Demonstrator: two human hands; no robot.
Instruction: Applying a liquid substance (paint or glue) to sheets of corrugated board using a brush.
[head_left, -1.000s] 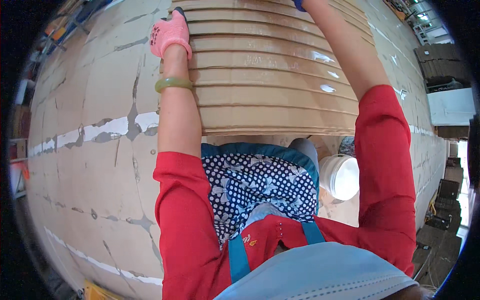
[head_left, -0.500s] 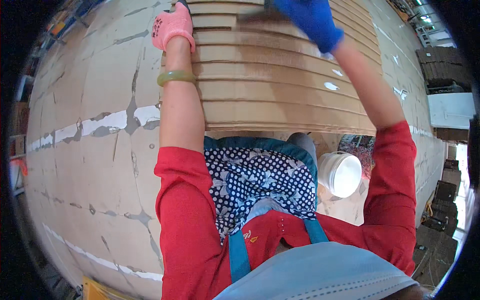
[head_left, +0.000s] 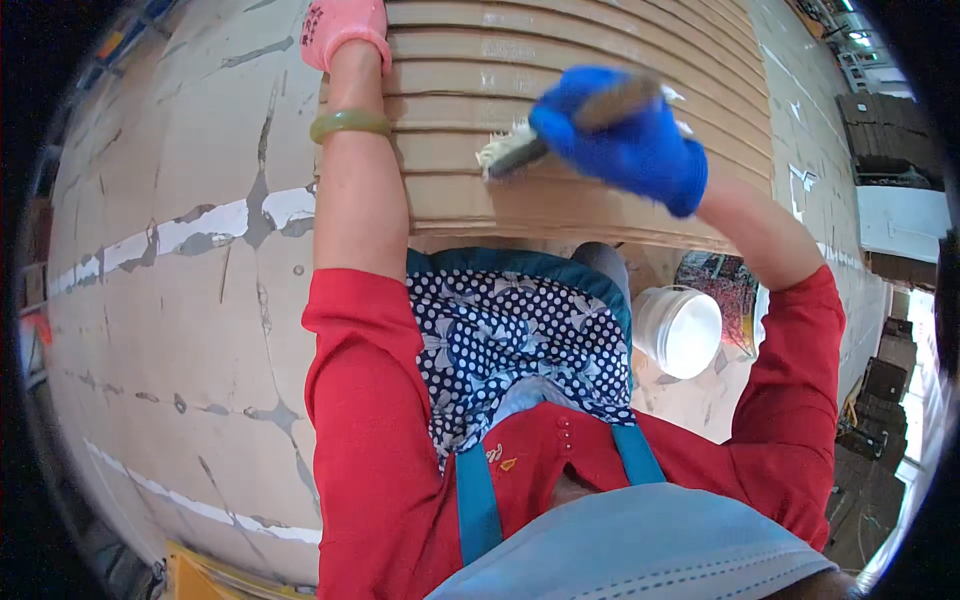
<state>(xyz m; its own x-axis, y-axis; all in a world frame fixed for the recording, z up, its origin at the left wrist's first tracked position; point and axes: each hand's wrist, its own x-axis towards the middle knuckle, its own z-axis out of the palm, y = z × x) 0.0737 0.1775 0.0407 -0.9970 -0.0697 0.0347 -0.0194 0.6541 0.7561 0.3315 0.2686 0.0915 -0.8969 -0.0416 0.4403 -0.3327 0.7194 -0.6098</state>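
The blue-gloved right hand [head_left: 625,140] has come nearer, clasping a flat brush [head_left: 517,156] — so the brush now reaches the near, overlapped cardboard sheets [head_left: 450,198]. The pink-gloved left hand [head_left: 345,30] is at their left edge — fingers cropped, grip impossible to tell.

Your left glove [head_left: 346,28] is pink with dark marks [head_left: 312,22], your right glove [head_left: 645,148] deep blue. Your brush [head_left: 519,156] has cream bristles [head_left: 499,150] and a brown handle [head_left: 622,100]; the cardboard [head_left: 600,212] is tan. Your sleeves [head_left: 365,375] are red, your bangle [head_left: 350,123] pale green, your apron [head_left: 510,335] navy with white polka dots, pale bows [head_left: 437,342] and teal trim [head_left: 500,261]; the bucket [head_left: 692,335] is white.
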